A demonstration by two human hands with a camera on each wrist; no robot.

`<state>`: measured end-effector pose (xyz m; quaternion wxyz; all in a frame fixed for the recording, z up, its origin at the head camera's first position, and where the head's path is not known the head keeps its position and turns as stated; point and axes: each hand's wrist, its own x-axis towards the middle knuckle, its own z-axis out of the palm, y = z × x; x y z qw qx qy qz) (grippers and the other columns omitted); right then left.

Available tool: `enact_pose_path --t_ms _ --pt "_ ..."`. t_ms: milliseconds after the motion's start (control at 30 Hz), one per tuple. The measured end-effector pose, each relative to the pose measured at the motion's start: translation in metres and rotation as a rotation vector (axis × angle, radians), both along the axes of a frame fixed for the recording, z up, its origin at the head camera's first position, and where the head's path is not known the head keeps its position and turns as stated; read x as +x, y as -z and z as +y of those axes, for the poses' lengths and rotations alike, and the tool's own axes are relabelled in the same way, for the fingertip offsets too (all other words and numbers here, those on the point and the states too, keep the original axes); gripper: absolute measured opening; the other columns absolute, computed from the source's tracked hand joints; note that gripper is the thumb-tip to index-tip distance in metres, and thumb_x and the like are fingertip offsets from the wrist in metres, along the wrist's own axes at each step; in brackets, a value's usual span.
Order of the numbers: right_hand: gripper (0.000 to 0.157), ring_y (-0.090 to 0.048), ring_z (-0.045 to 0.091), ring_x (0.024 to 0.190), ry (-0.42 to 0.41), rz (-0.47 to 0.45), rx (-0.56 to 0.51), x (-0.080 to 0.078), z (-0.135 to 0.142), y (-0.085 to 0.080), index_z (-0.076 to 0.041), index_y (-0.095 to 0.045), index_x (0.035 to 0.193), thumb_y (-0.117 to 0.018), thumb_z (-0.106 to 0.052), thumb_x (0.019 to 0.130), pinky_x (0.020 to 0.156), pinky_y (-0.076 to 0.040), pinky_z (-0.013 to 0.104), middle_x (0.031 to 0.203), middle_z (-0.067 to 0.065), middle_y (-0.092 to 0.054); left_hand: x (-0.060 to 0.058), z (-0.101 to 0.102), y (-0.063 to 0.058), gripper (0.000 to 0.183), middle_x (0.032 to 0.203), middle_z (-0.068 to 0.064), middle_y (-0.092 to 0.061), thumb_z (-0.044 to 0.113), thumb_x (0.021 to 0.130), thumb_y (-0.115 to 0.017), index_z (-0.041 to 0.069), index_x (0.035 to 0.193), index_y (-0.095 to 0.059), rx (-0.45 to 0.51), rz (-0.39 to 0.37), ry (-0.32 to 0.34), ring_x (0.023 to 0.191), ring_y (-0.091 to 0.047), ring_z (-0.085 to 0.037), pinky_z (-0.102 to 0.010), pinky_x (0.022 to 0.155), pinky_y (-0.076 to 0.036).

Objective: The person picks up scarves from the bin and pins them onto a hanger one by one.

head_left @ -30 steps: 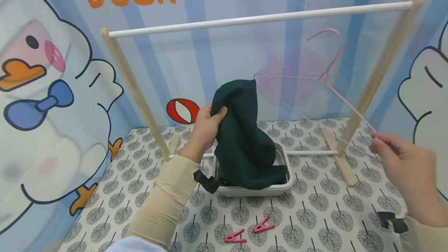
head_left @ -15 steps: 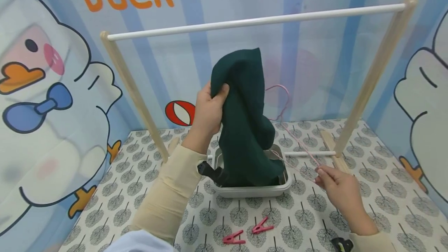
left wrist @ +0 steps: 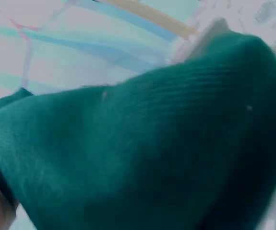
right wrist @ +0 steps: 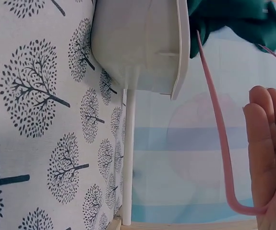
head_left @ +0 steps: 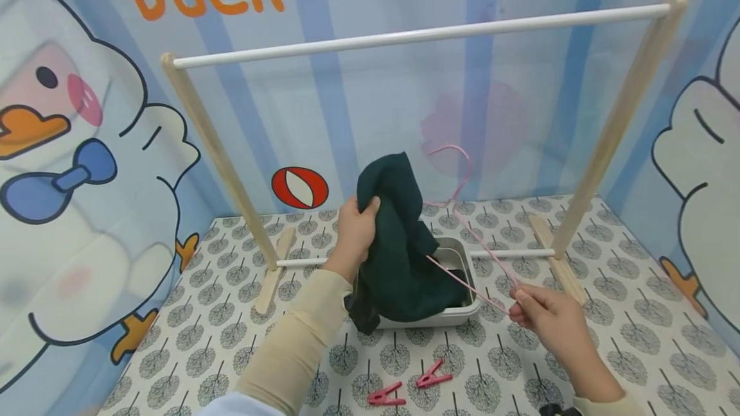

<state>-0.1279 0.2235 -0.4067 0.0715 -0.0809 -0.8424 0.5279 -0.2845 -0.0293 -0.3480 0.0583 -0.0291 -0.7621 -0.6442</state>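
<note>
My left hand (head_left: pixel 355 230) grips a dark green cloth (head_left: pixel 393 255) by its upper edge, thumb in front. The cloth hangs down in folds over the white basin (head_left: pixel 462 313), and it fills most of the left wrist view (left wrist: pixel 142 148). My right hand (head_left: pixel 549 320) pinches one corner of a pink wire hanger (head_left: pixel 485 246). The hanger's hook points up and its far end runs behind the green cloth. In the right wrist view the hanger's lower bar (right wrist: pixel 217 110) reaches up to the cloth, and its bent corner lies against my fingers (right wrist: pixel 262 139).
A drying rack with a white top rail (head_left: pixel 422 35) and wooden posts (head_left: pixel 618 127) stands over the basin. Two pink clothespins (head_left: pixel 387 395) lie on the tree-patterned tablecloth (head_left: pixel 491 371) in front. Behind hangs a striped duck curtain (head_left: pixel 370 114).
My right hand has brought the hanger leftward from the far right, its end now behind the cloth. My left hand raised the cloth, then lowered it again.
</note>
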Motion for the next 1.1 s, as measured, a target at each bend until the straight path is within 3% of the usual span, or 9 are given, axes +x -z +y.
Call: enact_pose_path --t_ms 167,300,500,633,767,933,1033,1100 --pt "0.028 -0.063 0.002 0.068 -0.004 0.044 -0.01 0.006 0.002 0.0 0.011 -0.06 0.112 -0.051 -0.01 0.095 0.067 -0.054 0.019 0.08 0.01 -0.066 -0.002 0.0 0.027 0.029 0.119 -0.019 -0.056 0.022 0.095 -0.051 -0.001 0.113 -0.057 -0.198 -0.104 0.004 0.108 -0.054 -0.033 -0.047 0.092 -0.044" --pt "0.026 -0.064 0.003 0.068 -0.02 0.082 0.011 0.01 0.002 -0.005 0.01 -0.061 0.11 -0.051 -0.009 0.095 0.066 -0.054 0.02 0.079 0.01 -0.066 -0.002 0.003 0.033 0.024 0.112 -0.018 -0.06 0.02 0.094 -0.052 0.0 0.102 -0.062 -0.259 -0.12 0.042 0.102 -0.057 -0.033 -0.047 0.088 -0.047" --pt "0.024 -0.063 0.002 0.065 -0.029 0.082 0.072 0.012 0.0 -0.009 0.008 -0.064 0.107 -0.054 -0.008 0.094 0.064 -0.054 0.019 0.077 0.009 -0.067 -0.003 0.011 0.033 0.026 0.112 -0.015 -0.059 0.023 0.094 -0.054 0.002 0.108 -0.062 -0.228 -0.206 0.117 0.102 -0.057 -0.03 -0.045 0.087 -0.047" --pt "0.022 -0.064 0.003 0.066 -0.056 0.047 0.093 0.012 -0.001 -0.005 0.008 -0.065 0.106 -0.055 -0.006 0.093 0.064 -0.054 0.02 0.076 0.007 -0.067 -0.006 0.013 0.033 0.031 0.116 -0.018 -0.057 0.022 0.094 -0.055 -0.001 0.115 -0.059 -0.109 -0.266 0.128 0.106 -0.056 -0.033 -0.046 0.09 -0.046" --pt "0.024 -0.065 0.006 0.068 -0.104 -0.018 0.031 0.012 -0.002 -0.001 0.009 -0.063 0.107 -0.053 -0.007 0.093 0.066 -0.054 0.022 0.077 0.006 -0.066 -0.012 0.009 0.036 0.039 0.128 -0.02 -0.051 0.02 0.092 -0.057 -0.002 0.124 -0.053 -0.039 -0.248 0.086 0.118 -0.049 -0.035 -0.048 0.097 -0.042" --pt "0.024 -0.065 0.007 0.068 -0.1 -0.041 -0.006 0.011 -0.002 0.0 0.009 -0.063 0.109 -0.052 -0.007 0.094 0.066 -0.055 0.023 0.077 0.008 -0.065 -0.015 -0.004 0.047 0.046 0.126 -0.019 -0.051 0.027 0.089 -0.063 0.001 0.125 -0.05 -0.176 -0.15 -0.064 0.115 -0.05 -0.034 -0.048 0.096 -0.041" --pt "0.025 -0.065 0.007 0.066 -0.075 -0.046 -0.001 0.01 -0.001 0.0 0.009 -0.062 0.11 -0.052 -0.007 0.094 0.065 -0.055 0.023 0.077 0.009 -0.066 -0.008 -0.014 0.057 0.059 0.12 -0.02 -0.049 0.033 0.086 -0.065 0.003 0.131 -0.042 -0.185 -0.088 -0.079 0.109 -0.05 -0.033 -0.047 0.093 -0.042" --pt "0.025 -0.065 0.007 0.066 -0.064 -0.044 0.0 0.01 -0.001 0.0 0.01 -0.063 0.11 -0.053 -0.007 0.093 0.064 -0.055 0.022 0.077 0.009 -0.067 0.003 -0.022 0.061 0.072 0.122 -0.02 -0.046 0.039 0.084 -0.066 0.005 0.138 -0.033 -0.17 -0.083 -0.033 0.112 -0.048 -0.033 -0.047 0.095 -0.041"
